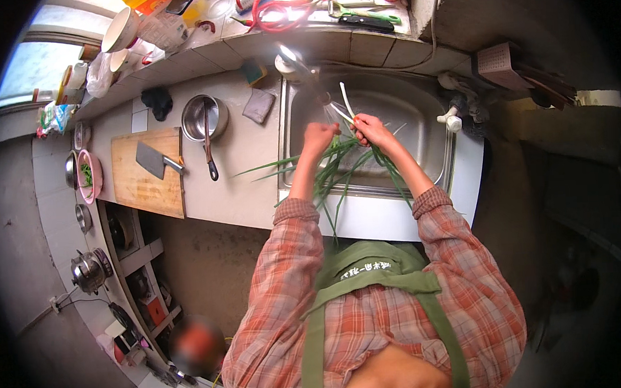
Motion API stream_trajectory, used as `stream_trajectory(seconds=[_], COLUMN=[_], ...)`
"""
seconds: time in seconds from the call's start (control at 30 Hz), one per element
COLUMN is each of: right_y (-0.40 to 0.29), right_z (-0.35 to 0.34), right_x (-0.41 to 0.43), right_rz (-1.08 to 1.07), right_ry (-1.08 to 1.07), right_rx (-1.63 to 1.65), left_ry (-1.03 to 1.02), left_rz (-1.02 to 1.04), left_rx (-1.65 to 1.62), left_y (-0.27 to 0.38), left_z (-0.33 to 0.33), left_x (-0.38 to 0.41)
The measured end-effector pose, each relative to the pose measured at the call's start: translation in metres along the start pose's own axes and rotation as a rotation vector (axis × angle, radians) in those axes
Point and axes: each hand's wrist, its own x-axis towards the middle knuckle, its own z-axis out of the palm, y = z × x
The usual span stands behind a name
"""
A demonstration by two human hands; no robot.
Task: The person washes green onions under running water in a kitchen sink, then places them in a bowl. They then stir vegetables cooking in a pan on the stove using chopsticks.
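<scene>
Over the stainless steel sink (419, 121), both of my hands are closed on green onions (333, 175). My left hand (320, 137) grips part of the bunch near the white stems. Beside it, my right hand (371, 130) pinches white stalks whose ends point up toward the back of the basin. Long green leaves hang below both hands, across the sink's front rim and onto the white counter edge. A faucet (287, 61) stands at the back left, its spout reaching over the basin toward the hands. Glare blurs it, so I cannot tell whether water runs.
Left of the sink are a grey cloth (259, 106), a sponge (254, 72) and a steel pot (192, 121) with a ladle across it. Farther left, a cleaver (150, 159) lies on a wooden cutting board (136, 196). A white valve (450, 120) sticks out at the sink's right.
</scene>
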Motion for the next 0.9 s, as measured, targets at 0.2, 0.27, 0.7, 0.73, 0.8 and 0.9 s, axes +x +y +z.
stream_trajectory(seconds=[0.2, 0.27, 0.7, 0.73, 0.8, 0.9], right_y=[-0.009, -0.005, -0.037, -0.035, -0.045, -0.061], right_z=[-0.001, -0.006, 0.006, 0.009, 0.026, 0.051], right_x=[-0.007, -0.006, -0.001, 0.007, 0.021, 0.038], right_rz=[-0.003, -0.012, 0.151, 0.035, -0.183, -0.311], right_ry=[0.024, 0.014, -0.368, -0.395, -0.259, -0.065], right_rx=[-0.041, -0.004, 0.053, 0.099, 0.014, -0.121], left_ry=[0.288, 0.026, -0.081, -0.088, -0.102, -0.080], left_rz=[0.161, -0.327, -0.054, -0.037, 0.020, -0.010], left_rx=[0.595, -0.255, -0.881, -0.782, -0.700, -0.817], left_y=[-0.001, 0.024, 0.053, 0.054, 0.055, 0.055], left_z=[0.009, -0.002, -0.020, -0.020, -0.023, -0.037], left_x=[0.018, 0.024, -0.009, -0.011, -0.011, -0.002])
